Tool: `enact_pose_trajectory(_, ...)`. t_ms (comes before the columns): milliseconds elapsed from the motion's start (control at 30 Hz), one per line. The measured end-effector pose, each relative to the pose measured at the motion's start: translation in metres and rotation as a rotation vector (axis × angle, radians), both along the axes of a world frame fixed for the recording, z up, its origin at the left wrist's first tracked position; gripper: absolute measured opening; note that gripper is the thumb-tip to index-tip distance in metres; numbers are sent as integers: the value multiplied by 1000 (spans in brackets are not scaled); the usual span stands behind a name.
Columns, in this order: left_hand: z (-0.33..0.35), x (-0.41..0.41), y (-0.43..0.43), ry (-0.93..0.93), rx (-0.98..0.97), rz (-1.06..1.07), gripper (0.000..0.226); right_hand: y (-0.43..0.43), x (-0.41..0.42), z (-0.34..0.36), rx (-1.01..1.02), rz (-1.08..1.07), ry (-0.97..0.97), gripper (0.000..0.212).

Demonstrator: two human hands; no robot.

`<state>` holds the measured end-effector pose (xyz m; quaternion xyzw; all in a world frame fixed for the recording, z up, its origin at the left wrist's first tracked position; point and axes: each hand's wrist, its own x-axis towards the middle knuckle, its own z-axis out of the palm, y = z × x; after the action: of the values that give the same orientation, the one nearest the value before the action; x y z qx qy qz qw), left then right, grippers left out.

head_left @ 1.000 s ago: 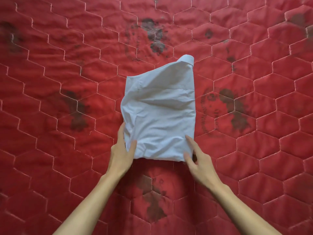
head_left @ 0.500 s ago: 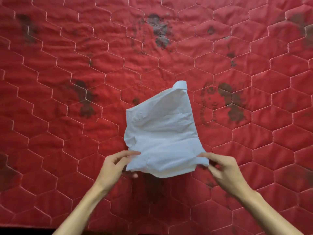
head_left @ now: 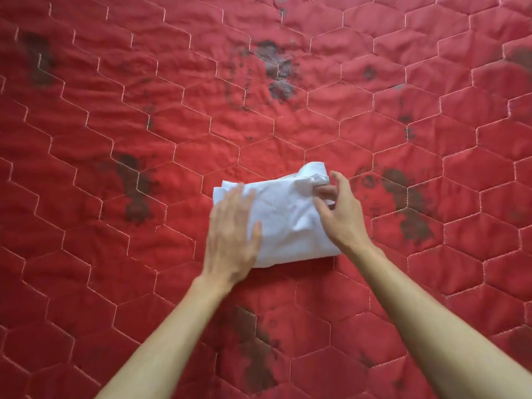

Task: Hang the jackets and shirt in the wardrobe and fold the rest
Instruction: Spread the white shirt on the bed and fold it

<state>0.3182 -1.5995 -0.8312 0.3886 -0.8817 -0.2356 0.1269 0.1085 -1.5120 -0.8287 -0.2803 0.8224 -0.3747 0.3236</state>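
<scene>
A: Your white garment [head_left: 285,226] lies folded into a small packet on the red quilted cover [head_left: 115,110], near the middle of the scene and a little to the right.

B: You have both hands on it. Your left hand [head_left: 233,237] lies flat on its left part, with straight fingers close together. It presses down and grips nothing.

A: Your right hand [head_left: 341,210] is at the far right corner. Its fingers [head_left: 324,191] are curled, and with the thumb they look to pinch the cloth there, by the rolled edge [head_left: 313,169] that sticks up. Blur makes the exact hold hard to read.

B: So I judge you are in the folding part of the task, tidying this one packet, not at the hanging.

A: As I see it, the next move calls for you to tuck or flatten that raised corner. Your left palm should pin the packet meanwhile, so the layers underneath do not slide apart.

B: Go gently with the pinch. The cloth looks thin and creased, and a hard pull may drag the fold open.
</scene>
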Motion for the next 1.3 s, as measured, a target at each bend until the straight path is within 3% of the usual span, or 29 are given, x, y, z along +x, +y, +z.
enact_pose_trajectory(67, -23, -2, 11, -183, -95, -170, 56, 2, 16, -9, -74, 163, 260, 66)
enact_pose_trajectory(167, -50, 0, 20, -378, -98, -166, 55, 8, 49, -28, -51, 489, 620, 63)
enact_pose_trajectory(267, -61, 10, 15, -427, -81, -138, 61, 18, 60, -55, 106, 669, 598, 60)
enact_pose_trajectory(433, -66, 50, -4, -488, 77, 170, 64, 26, 27, -66, 277, 493, 631, 67)
enact_pose_trajectory(533, -49, 53, 0, -429, 140, 280, 74, 34, 30, -48, 300, 120, 426, 70)
enact_pose_trajectory(600, -32, 44, 2, -320, 271, 491, 77, 38, 35, -33, 342, -7, 285, 73)
enact_pose_trajectory(667, -22, 39, -1, -219, 554, 684, 72, 40, 34, -22, 436, -53, 43, 68)
enact_pose_trajectory(733, -11, 38, -9, -135, 876, 805, 64, 35, 29, -6, 465, -192, -329, 50)
enact_pose_trajectory(800, 8, 38, -16, 1, 1178, 854, 50, 30, 23, 16, 431, -258, -613, 30)
enact_pose_trajectory(833, 20, 37, -19, 43, 1243, 838, 42, 27, 21, 31, 404, -257, -672, 29)
enact_pose_trajectory(933, 69, 34, -30, 145, 1248, 812, 34, 16, 19, 84, 316, -259, -733, 48)
enact_pose_trajectory(1133, 214, 25, -69, 393, 1270, 700, 47, -12, 11, 233, 85, -203, -849, 33)
enact_pose_trajectory(1200, 266, 21, -85, 462, 1250, 641, 56, -27, 9, 290, -16, -164, -858, 40)
enact_pose_trajectory(1300, 344, 15, -101, 574, 1213, 544, 39, -40, 6, 377, -151, -84, -818, 50)
